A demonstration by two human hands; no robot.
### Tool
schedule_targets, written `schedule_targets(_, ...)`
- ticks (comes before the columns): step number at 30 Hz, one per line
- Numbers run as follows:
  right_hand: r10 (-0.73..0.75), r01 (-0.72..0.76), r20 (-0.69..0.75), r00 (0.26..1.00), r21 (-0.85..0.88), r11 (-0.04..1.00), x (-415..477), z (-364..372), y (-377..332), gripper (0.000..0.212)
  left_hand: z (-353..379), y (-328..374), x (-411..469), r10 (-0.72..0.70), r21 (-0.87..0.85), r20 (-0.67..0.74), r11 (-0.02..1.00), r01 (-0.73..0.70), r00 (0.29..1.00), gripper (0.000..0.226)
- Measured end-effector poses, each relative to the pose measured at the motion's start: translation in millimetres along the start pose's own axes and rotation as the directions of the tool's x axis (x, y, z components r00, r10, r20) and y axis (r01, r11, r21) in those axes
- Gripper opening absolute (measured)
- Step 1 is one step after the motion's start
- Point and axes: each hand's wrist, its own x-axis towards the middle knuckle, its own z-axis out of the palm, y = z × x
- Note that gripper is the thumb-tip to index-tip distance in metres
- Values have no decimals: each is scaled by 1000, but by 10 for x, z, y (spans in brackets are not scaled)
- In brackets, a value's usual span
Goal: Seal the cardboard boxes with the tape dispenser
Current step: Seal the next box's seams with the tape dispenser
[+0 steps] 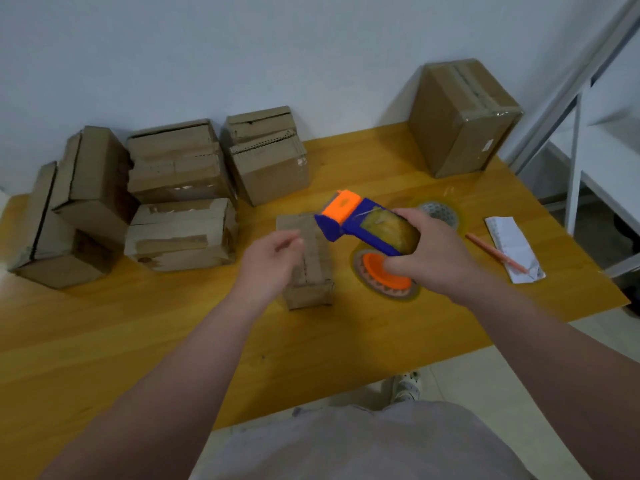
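A small cardboard box [313, 271] lies on the yellow wooden table [173, 341], its top seam facing up. My right hand [433, 254] grips a blue and orange tape dispenser [360, 223] with a clear tape roll, held just right of and above the box, its orange head pointing left. My left hand [273, 261] hovers over the left side of the box with loosely curled fingers; whether it pinches a tape end I cannot tell.
Several worn cardboard boxes [180, 199] are piled at the back left. A taller taped box [464, 116] stands at the back right. A spare tape roll [440, 213], a pen [495, 252] and a folded paper [512, 247] lie to the right. A metal shelf frame [575, 150] stands beyond the table's right edge.
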Motion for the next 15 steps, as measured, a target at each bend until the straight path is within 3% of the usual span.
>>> schedule_targets(1, -16, 17, 24, 1000, -28, 999, -3, -1, -27, 76, -29, 47, -1, -106, -160, 25, 981, 109, 994, 29)
schedule_targets(3, -54, 59, 72, 996, -73, 996, -22, 9, -77, 79, -97, 103, 7, -294, -420, 195, 837, 350, 936, 37)
schedule_targets(6, -109, 120, 134, 985, -79, 990, -57, 37, -144, 78, -191, 65, -14, -366, -539, 427, 632, 557, 827, 46)
schedule_targets(11, -191, 203, 194, 962, -43, 978, -60, 82, -172, 75, -254, -19, -119, -342, -618, 431, 562, 549, 835, 11)
schedule_targets(15, -244, 253, 221, 944, -14, 967, -42, 113, -168, 77, -316, -60, -155, -299, -642, 471, 528, 555, 830, 22)
